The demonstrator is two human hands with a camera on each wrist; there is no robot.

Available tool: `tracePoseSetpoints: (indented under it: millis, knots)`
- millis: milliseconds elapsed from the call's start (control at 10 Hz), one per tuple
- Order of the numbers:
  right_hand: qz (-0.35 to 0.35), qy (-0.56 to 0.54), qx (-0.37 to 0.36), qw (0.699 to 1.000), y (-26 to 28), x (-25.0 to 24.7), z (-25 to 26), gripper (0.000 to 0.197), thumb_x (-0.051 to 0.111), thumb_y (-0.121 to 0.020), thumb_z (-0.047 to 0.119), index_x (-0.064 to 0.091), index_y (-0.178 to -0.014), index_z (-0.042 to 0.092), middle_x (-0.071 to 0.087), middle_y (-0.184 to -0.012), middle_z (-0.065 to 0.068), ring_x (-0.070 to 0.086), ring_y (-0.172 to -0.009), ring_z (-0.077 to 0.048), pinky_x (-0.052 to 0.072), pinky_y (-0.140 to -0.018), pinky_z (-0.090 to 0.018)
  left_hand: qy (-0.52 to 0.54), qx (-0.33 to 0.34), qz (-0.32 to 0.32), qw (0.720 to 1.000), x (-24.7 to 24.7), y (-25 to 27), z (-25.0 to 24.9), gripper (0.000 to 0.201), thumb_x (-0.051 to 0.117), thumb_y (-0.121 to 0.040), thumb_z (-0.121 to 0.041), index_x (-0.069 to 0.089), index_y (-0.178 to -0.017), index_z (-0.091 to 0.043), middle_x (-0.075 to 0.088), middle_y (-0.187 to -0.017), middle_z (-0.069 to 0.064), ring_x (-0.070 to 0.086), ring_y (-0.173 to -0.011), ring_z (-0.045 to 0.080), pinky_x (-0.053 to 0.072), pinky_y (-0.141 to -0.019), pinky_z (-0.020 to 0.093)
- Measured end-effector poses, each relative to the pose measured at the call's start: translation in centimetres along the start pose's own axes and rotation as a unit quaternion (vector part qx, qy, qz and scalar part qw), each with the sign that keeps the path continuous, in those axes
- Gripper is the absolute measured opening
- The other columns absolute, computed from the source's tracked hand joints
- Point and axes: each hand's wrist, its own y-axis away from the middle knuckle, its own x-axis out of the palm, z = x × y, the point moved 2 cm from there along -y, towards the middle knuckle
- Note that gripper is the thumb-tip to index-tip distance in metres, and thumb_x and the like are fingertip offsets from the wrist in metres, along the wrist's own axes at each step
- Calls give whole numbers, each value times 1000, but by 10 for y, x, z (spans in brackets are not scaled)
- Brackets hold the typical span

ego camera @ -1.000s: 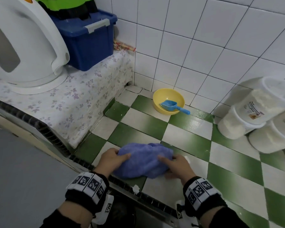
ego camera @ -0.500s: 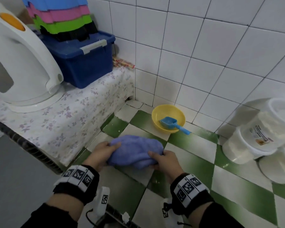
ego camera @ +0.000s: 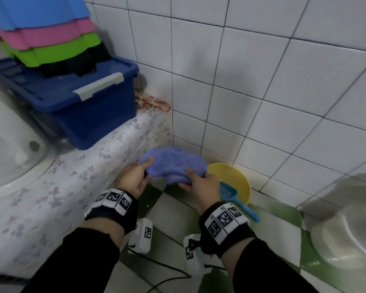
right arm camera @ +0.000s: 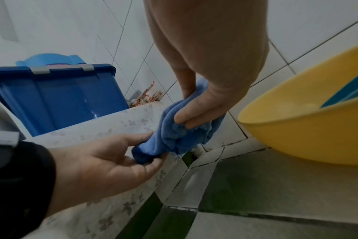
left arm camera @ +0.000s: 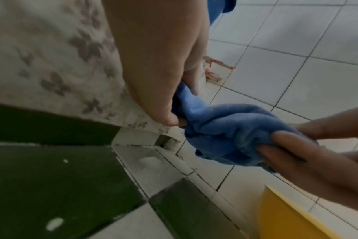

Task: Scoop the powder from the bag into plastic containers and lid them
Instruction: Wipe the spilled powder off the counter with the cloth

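Observation:
Both hands hold a bunched blue-purple cloth (ego camera: 173,163) in the air near the wall corner. My left hand (ego camera: 135,176) pinches its left end (left arm camera: 186,100) between thumb and fingers. My right hand (ego camera: 199,182) grips its right side (right arm camera: 186,129). Just behind the right hand a yellow bowl (ego camera: 239,182) sits on the green-and-white tiled counter (ego camera: 171,212) with a blue scoop (ego camera: 230,195) lying in it, handle sticking out to the right. White lidded plastic tubs (ego camera: 347,227) lie stacked at the right edge, blurred. No powder bag is in view.
A raised shelf under a flowered cover (ego camera: 76,182) stands at the left, carrying a blue storage box (ego camera: 82,104) with stacked coloured stools (ego camera: 44,34) on top and a white appliance (ego camera: 11,149). Wrapped sachets (ego camera: 152,101) lie by the tiled wall (ego camera: 262,92). A black cable (ego camera: 167,269) crosses the counter front.
Both hands have lifted the cloth off the counter's front edge and carried it away toward the wall corner, beside the yellow bowl. The view has tilted upward.

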Motion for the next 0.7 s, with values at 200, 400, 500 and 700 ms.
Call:
tracePoseSetpoints:
  millis: [200,400,500,700]
  knots:
    - [-30,-39,-15,999,-24,8,-2,18,65,-85,11,61,-102,6,67,-97,-14,66,-86,-29,58,-65,-36,123,27,193,973,23,-10,4,34,53,-97,-20,52,-129,-8,56,-135,10,62,-107,14,45,-101,33]
    - [-35,34,0,999,-31,1,-3,7,60,-89,12,55,-85,13,60,-77,-4,63,-78,-30,57,-68,-50,62,-29,182,981,27,-20,19,45,45,-101,-24,39,-143,-10,47,-142,7,47,-129,27,43,-96,36]
    - [-46,38,-11,998,-29,-1,-4,28,58,-90,7,50,-67,19,57,-67,0,63,-77,-35,55,-69,-58,52,-58,172,982,21,-21,20,44,43,-101,-25,39,-142,-9,46,-144,14,48,-126,27,43,-90,33]
    - [-52,35,-10,998,-18,2,-3,9,59,-90,12,57,-99,12,60,-92,-8,63,-81,-29,58,-67,-50,31,-42,166,985,16,-18,22,44,44,-100,-30,44,-139,-10,50,-141,11,54,-111,21,45,-90,31]
